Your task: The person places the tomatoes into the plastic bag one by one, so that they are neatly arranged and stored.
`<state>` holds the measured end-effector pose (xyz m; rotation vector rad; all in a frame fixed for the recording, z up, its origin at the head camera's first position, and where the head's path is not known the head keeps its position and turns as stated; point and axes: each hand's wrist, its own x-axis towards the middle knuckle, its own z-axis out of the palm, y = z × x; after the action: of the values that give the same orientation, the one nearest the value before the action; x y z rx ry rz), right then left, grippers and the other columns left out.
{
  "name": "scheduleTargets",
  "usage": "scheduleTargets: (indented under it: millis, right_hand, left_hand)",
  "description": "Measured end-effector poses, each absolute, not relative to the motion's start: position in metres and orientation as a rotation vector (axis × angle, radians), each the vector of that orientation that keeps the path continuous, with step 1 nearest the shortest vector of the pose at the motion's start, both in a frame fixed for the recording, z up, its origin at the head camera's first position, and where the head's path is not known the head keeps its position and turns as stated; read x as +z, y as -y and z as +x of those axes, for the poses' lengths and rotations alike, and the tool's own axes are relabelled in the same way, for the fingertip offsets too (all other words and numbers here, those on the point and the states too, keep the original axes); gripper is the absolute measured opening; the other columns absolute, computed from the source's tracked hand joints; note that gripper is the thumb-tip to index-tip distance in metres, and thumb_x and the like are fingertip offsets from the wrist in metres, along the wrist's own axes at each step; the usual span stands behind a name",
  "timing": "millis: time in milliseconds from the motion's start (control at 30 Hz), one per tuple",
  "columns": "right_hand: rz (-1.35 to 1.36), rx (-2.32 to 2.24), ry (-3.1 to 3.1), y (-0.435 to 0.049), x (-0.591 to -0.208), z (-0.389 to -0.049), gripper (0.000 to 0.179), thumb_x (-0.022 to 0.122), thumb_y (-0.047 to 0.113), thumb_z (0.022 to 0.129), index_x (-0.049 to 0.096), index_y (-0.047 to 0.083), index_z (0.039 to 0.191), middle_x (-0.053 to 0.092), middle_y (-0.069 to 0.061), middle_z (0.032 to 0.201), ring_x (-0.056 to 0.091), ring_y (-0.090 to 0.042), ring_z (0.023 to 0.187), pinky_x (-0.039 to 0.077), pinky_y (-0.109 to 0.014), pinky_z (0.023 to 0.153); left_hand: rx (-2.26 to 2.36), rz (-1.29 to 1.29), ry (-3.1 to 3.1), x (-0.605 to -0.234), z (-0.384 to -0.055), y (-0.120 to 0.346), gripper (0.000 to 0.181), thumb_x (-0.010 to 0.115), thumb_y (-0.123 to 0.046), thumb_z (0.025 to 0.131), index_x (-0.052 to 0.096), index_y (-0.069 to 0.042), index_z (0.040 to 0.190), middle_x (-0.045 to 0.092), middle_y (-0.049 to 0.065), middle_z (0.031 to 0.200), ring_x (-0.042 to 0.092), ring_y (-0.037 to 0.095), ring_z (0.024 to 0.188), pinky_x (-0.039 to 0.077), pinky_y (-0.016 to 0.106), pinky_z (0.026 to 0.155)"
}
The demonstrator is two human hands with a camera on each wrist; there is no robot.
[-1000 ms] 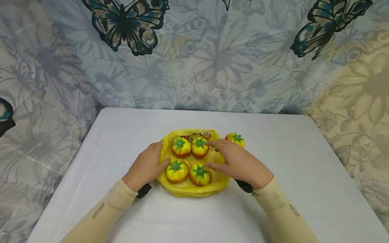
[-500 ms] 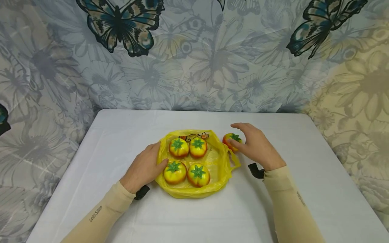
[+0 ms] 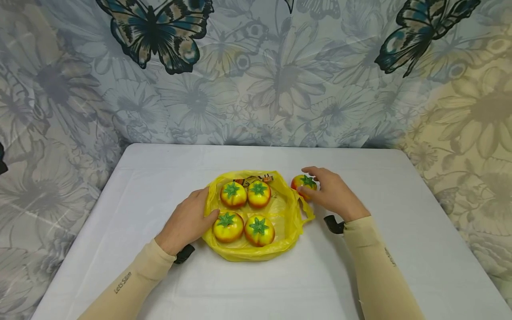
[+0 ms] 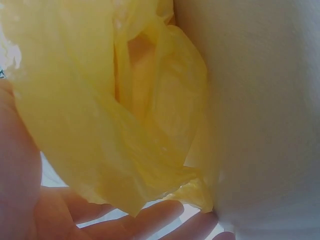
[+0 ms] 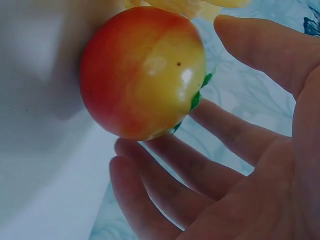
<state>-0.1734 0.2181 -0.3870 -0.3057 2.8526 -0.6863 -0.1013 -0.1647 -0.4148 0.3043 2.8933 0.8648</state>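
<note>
A yellow plastic bag (image 3: 286,218) lies with its mouth spread wide on the table. Several yellow-and-red toy tomatoes with green leafy tops sit in it, among them one tomato (image 3: 259,231) at the near side. My left hand (image 3: 186,220) holds the bag's left edge, thumb over the rim and fingers outside. Right of the bag, another toy tomato (image 3: 301,183) rests on the table. My right hand (image 3: 334,193) is around this tomato with curved, spread fingers. In the right wrist view, a small gap separates the thumb (image 5: 260,47) from the tomato, while fingertips lie close at its other side.
The table (image 3: 240,289) has a white cover, and its far edge meets a cloth backdrop (image 3: 288,89) with flowers and butterflies. A bag handle (image 3: 307,211) sticks out at the right, just in front of the loose tomato.
My right hand has moved from over the bag's right side out to the loose tomato, and its fingers have come closer around it. The left hand has stayed at the bag's left edge.
</note>
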Motion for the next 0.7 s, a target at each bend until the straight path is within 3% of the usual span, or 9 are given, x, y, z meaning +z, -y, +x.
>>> scheduleTargets:
  millis: [167, 700]
  right_hand:
    - [-0.316, -0.68, -2.832, -0.2181, -0.3903, -0.174, 0.066, 0.069, 0.044, 0.104, 0.052, 0.011, 0.159, 0.064, -0.017, 0.149, 0.064, -0.037, 0.124, 0.057, -0.06, 0.106]
    - [-0.296, -0.683, -2.794, -0.2181, -0.3927, -0.1749, 0.066, 0.067, 0.043, 0.105, 0.05, 0.012, 0.161, 0.061, -0.019, 0.156, 0.061, -0.039, 0.137, 0.051, -0.065, 0.115]
  left_hand:
    - [0.86, 0.306, -2.896, -0.4152, -0.1012, 0.1648, 0.073, 0.067, -0.027, 0.106, 0.036, -0.003, 0.168, 0.052, 0.027, 0.161, 0.055, 0.045, 0.146, 0.049, 0.063, 0.118]
    - [0.852, 0.287, -2.894, -0.4147, -0.1013, 0.165, 0.074, 0.067, -0.028, 0.106, 0.035, -0.003, 0.168, 0.051, 0.027, 0.161, 0.055, 0.046, 0.146, 0.049, 0.062, 0.119]
